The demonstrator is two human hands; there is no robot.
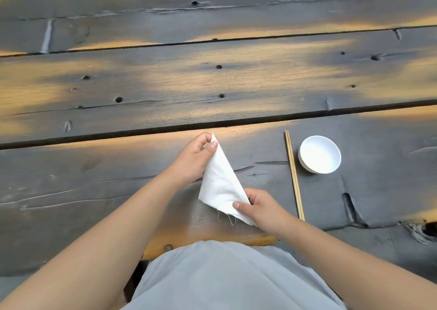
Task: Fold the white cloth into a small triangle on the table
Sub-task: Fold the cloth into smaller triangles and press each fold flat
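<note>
Dark plank table (118, 191) spreads under and well beyond both hands. White cloth (221, 184) sits between the hands, already a narrow triangle, long edge running from the left hand's fingertips down to the right hand. It looks partly lifted off the wood, though I cannot tell how much of it touches. Left hand (192, 160) pinches the far tip, thumb on top, fingers curled behind. Right hand (261, 208) pinches the near corner, thumb pressed flat on the fabric, other fingers tucked under. Loose threads (228, 219) hang from the frayed near edge, just left of the right thumb.

White bowl (319, 154) stands well to the right of the right hand; pair of chopsticks (293, 174) lies between that hand and the bowl, not touching either.

Step in hand, as a judgement: tightening or making another fold. To do it well, keep both pinches firm, hold the long edge taut, match corners exactly before lowering, then lay it flat and press the crease down. Tuck the frayed edge inside so the threads don't spoil the outline.
</note>
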